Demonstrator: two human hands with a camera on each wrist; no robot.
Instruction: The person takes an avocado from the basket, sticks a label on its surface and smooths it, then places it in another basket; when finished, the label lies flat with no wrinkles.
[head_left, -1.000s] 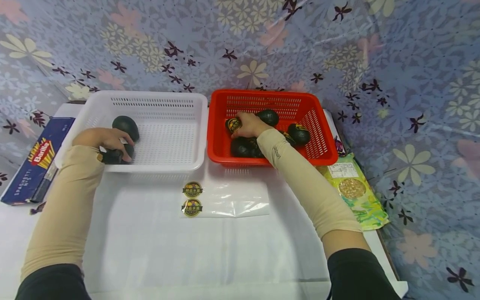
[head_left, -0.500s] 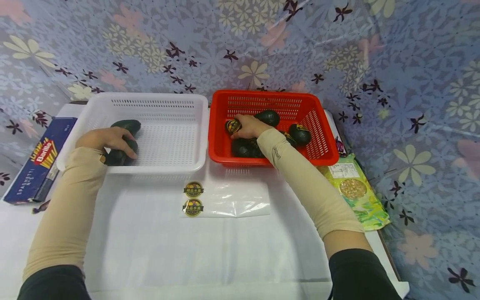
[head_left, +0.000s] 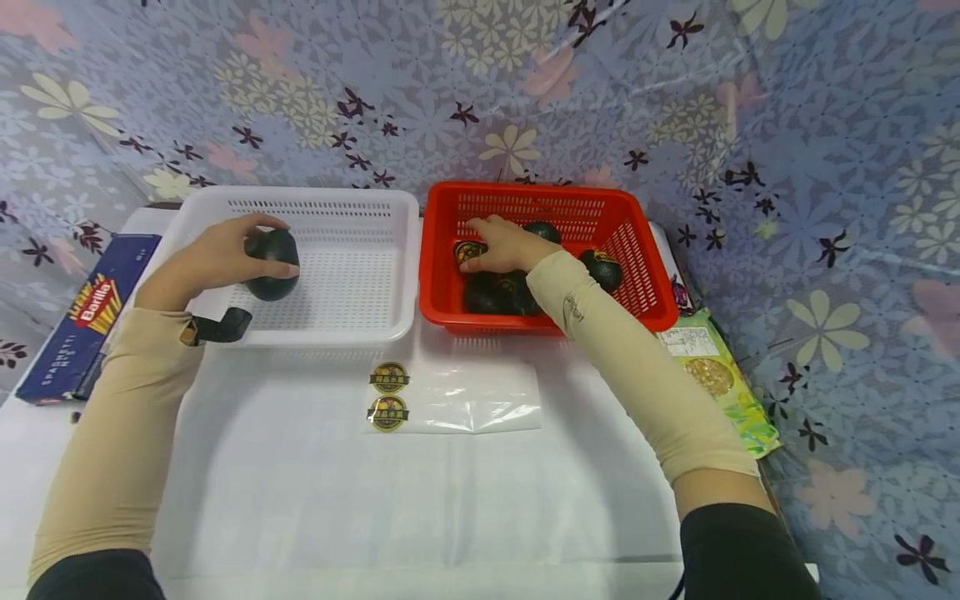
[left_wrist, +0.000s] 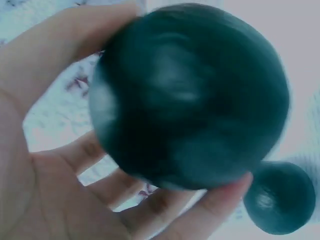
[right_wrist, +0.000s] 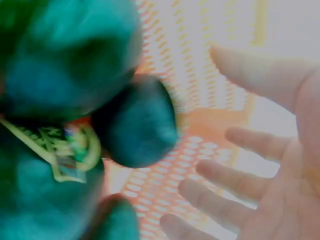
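Note:
My left hand [head_left: 213,260] grips a dark green avocado [head_left: 272,265] between thumb and fingers, raised over the left part of the white basket [head_left: 345,337]. Another avocado [left_wrist: 281,197] shows below it in the left wrist view; in the head view it is hidden. My right hand [head_left: 512,247] is over the red basket [head_left: 540,193], fingers spread, holding nothing. Near its fingertips sits an avocado with a black-and-gold sticker [head_left: 469,252]. Several more avocados lie around that hand; in the right wrist view, one dark avocado [right_wrist: 140,122] sits just beyond the fingers.
A flat clear sheet with two round fruit stickers [head_left: 388,378] lies on the white table in front of the baskets. At the left stands a blue spaghetti box [head_left: 90,325]. A green-yellow food bag [head_left: 708,375] lies at the right, partly under my forearm.
My left hand has lifted one avocado up from the white basket. My right hand has let go of the stickered avocado, spread its fingers and shifted slightly right.

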